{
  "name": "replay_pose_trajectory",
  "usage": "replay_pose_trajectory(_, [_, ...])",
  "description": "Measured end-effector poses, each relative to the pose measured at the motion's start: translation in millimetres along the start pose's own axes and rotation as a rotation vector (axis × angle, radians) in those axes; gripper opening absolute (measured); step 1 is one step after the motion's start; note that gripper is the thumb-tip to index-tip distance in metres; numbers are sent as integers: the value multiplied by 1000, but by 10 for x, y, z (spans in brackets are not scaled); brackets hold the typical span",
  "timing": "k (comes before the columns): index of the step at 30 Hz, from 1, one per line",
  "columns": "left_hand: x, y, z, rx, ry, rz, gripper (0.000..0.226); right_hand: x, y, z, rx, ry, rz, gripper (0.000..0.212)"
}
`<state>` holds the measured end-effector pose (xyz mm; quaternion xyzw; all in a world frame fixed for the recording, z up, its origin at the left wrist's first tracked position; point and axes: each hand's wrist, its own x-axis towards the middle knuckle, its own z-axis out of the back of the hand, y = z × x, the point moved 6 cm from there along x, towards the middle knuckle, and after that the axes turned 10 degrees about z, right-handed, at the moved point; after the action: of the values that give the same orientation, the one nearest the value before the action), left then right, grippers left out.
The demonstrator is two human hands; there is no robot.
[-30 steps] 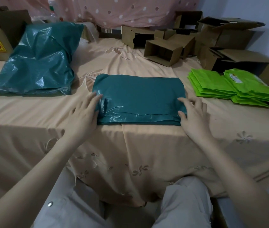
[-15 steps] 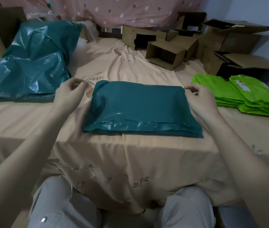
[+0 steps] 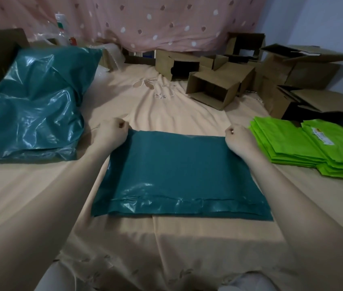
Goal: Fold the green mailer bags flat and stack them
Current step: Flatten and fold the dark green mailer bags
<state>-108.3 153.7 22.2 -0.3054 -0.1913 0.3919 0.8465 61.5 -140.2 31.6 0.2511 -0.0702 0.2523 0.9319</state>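
Both hands, left hand (image 3: 113, 131) and right hand (image 3: 238, 137), are pinching the far corners of the dark green mailer bag (image 3: 179, 175) with curled fingers, near the bed's (image 3: 166, 101) front edge.

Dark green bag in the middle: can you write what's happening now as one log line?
step: folding | left hand: pinches far left corner of dark green bag | right hand: pinches far right corner | bag: flat on bed
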Motion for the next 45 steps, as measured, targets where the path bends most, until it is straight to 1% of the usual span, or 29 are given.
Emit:
replay_pose_trajectory(5, [-21,-24,28,-135,-23,-16,24,10,-45,9,36,-31,-28,31])
replay_pose_trajectory(9, [-86,-18,157,-185,-155,-12,18,-6,-86,45,50,-103,-27,23])
replay_pose_trajectory(11, [-97,31,213,-232,-197,32,15,-13,-109,75,84,-153,-28,16])
replay_pose_trajectory(13, [-82,64,218,-281,-192,66,16,-3,-123,101,112,-192,-22,13])
replay_pose_trajectory(17, [-56,81,159,-347,-176,92,20,14,-117,100,118,-253,9,12])
replay_pose_trajectory(21, [-7,205,109,-442,-110,184,29,27,-205,14,138,-192,3,13])
replay_pose_trajectory(23, [-13,234,123,-409,-60,205,37,26,-242,2,142,-173,28,25])
replay_pose_trajectory(25, [-88,176,173,-343,-62,140,35,-28,-211,36,104,-170,66,32])
replay_pose_trajectory(26, [-169,109,195,-289,-69,77,35,-81,-153,61,86,-171,91,34])
replay_pose_trajectory(29, [-583,-176,137,-80,-53,-193,40,-455,217,108,92,-151,233,35])
replay_pose_trajectory(31, [-962,-346,27,-33,14,-377,38,-826,540,92,106,-115,364,37])
replay_pose_trajectory(33, [-1340,-416,-56,-1,91,-492,42,-1209,780,29,67,-47,466,45])
replay_pose_trajectory(36, [-1775,-343,-122,135,119,-580,63,-1668,919,-75,-71,37,565,61])
replay_pose_trajectory(39, [-1974,-214,-175,281,113,-592,70,-1920,899,-173,-160,105,608,71])
replay_pose_trajectory(43, [-1905,-194,-258,344,110,-612,71,-1831,864,-211,-195,148,607,73])
replay_pose_trajectory(45, [-1774,-242,-328,358,109,-610,73,-1686,848,-237,-197,164,585,67])
